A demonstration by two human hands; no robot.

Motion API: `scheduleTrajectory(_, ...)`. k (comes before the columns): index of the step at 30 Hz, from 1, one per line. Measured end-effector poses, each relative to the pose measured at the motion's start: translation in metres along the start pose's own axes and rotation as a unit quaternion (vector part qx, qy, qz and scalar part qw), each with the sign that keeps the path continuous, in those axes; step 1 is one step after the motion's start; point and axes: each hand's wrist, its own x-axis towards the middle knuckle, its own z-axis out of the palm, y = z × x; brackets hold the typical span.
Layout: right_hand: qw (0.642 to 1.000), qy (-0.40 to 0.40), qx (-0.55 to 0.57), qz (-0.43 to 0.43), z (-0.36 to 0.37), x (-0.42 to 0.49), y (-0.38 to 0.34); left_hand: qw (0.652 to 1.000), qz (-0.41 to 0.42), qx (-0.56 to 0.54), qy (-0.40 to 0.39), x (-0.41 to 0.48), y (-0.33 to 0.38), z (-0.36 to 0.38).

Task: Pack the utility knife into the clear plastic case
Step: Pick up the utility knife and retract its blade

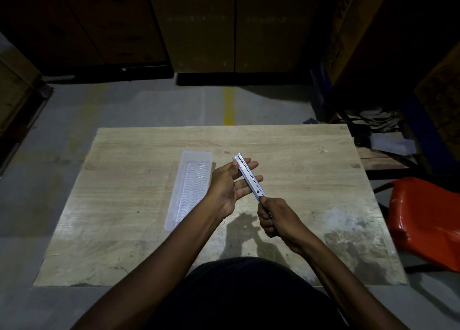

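Note:
A silver utility knife point(249, 177) is held above the wooden table point(298, 160), its tip pointing away from me. My right hand point(278, 220) grips its rear end in a closed fist. My left hand point(230, 184) is spread palm-up under the front part, the knife lying across its fingers and the thumb touching near the tip. The clear plastic case point(189, 189) lies flat on the table just left of my left hand, long and narrow, with a ribbed wavy pattern inside.
An orange plastic chair point(425, 220) stands by the table's right side. Cardboard boxes point(206, 23) are stacked on the floor beyond the table. A dark rack with clutter point(380, 130) sits at the far right. A yellow floor line point(229, 105) runs away from the table.

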Motion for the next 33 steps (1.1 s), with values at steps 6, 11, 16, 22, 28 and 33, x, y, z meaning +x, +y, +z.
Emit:
scheduleTrajectory(6,1.000,-0.008,0.010,0.011,0.000,0.001,0.003,1.000,0.000,0.006,0.006,-0.002,-0.002,0.000)
scheduleTrajectory(11,0.997,0.068,0.023,-0.006,-0.002,0.002,0.001,1.000,0.016,0.013,0.023,0.000,0.001,-0.001)
scheduleTrajectory(16,0.990,0.120,0.074,-0.022,-0.010,0.001,-0.001,0.999,0.024,0.003,0.032,0.001,0.005,-0.002)
scheduleTrajectory(22,0.991,0.107,0.083,-0.003,-0.010,0.003,-0.001,0.999,0.026,0.004,0.031,0.001,0.006,-0.001)
scheduleTrajectory(28,0.992,0.093,0.080,-0.006,-0.007,0.002,-0.002,0.999,0.026,-0.001,0.024,0.000,0.003,-0.001)
scheduleTrajectory(33,0.974,0.204,-0.003,-0.098,-0.004,0.007,-0.003,0.999,0.017,-0.028,0.018,-0.003,-0.004,0.005)
